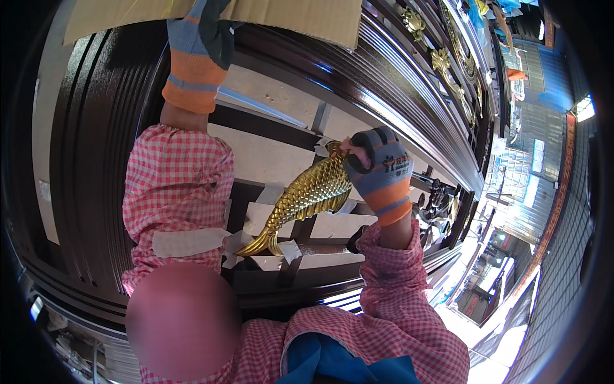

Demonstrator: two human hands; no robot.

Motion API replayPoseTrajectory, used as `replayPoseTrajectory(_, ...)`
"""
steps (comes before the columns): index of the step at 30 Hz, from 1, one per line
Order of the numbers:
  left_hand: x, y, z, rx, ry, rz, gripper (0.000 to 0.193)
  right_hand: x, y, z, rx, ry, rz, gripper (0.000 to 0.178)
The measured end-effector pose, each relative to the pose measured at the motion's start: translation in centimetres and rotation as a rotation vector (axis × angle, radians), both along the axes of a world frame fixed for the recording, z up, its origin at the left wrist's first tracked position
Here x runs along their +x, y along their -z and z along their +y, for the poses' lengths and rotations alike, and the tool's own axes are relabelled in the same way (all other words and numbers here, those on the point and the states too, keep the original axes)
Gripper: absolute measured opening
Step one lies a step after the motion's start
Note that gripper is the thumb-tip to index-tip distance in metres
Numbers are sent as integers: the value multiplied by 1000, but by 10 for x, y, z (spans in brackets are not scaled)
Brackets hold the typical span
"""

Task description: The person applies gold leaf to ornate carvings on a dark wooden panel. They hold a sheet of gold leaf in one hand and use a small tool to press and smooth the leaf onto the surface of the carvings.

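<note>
A golden fish ornament (311, 191) with raised scales lies slantwise over the bars of a dark brown metal frame (268, 128), its tail toward me. My right hand (378, 163), in a grey and orange glove with bare fingertips, is closed at the fish's head end. The curled fingers hide part of that end. My left hand (203, 48), gloved the same way, reaches to the far side against a sheet of brown cardboard (300, 22). Its fingers run out of the picture at the top. Pieces of whitish tape (291, 251) stick to the bars around the fish.
Ribbed dark panels (109, 128) border the frame on the left and far side. Gold floral ornaments (441, 61) sit on more metalwork at the far right. Dark scrollwork (438, 208) lies beyond my right wrist. A workshop hall with a tiled wall (575, 237) opens to the right.
</note>
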State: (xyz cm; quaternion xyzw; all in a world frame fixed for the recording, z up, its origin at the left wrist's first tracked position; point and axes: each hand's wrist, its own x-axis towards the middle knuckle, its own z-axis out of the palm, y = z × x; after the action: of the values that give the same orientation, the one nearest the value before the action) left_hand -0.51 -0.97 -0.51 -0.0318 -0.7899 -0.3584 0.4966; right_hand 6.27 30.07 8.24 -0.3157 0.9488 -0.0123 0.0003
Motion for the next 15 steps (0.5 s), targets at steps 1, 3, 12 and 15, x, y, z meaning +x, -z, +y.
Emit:
replayPoseTrajectory(1, -1, 0, 1, 1, 4, 3, 39, 1, -2, -6, -40, -34, 18, 20)
replayPoseTrajectory(3, -1, 0, 1, -1, 4, 9, 39, 2, -1, -8, -22, -53, 18, 20)
replayPoseTrajectory(12, -1, -2, 2, 3, 3, 24, 36, 2, 0, -5, 45, 12, -54, 22)
replayPoseTrajectory(15, -2, -1, 4, 5, 5, 30, 35, 0, -3, -2, 50, -6, -61, 24)
